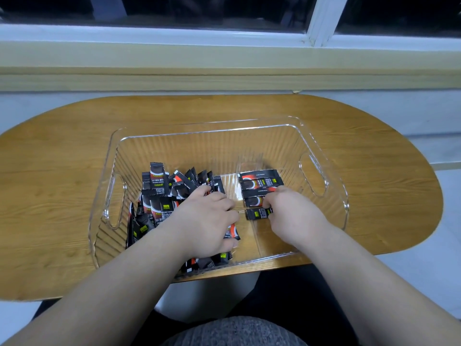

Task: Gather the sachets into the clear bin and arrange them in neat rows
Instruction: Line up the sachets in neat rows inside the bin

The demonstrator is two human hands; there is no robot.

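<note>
Wood-grain table (62, 151): is carrying the whole setup; its rounded left end is lying bare beside the bin.
Clear bin (199, 151): is sitting in the middle of the table, ribbed walls, an oval handle cutout in each short side.
Left compartment: is holding a loose pile of sachets (157, 193), black with red and white print. Some are standing on end against the left wall, others are lying crossed over each other.
Left hand (207, 221): is lying palm down on the right part of the pile. My fingertips are buried among the packets, so I cannot tell whether they are gripping any.
Divider (236, 186): is running front to back between my two hands, splitting the bin into two compartments.
Right compartment: is holding a row of sachets (259, 183), lying flat and crosswise, one behind the other, edges touching or slightly overlapping.
Nearest sachet (257, 214): is lying flat just in front of that row, a narrow gap apart from it, left end close to the divider.
Right hand (294, 213): is pinching the right end of the nearest sachet, fingers curled over it; my knuckles are covering the right ends of the packets behind.
</note>
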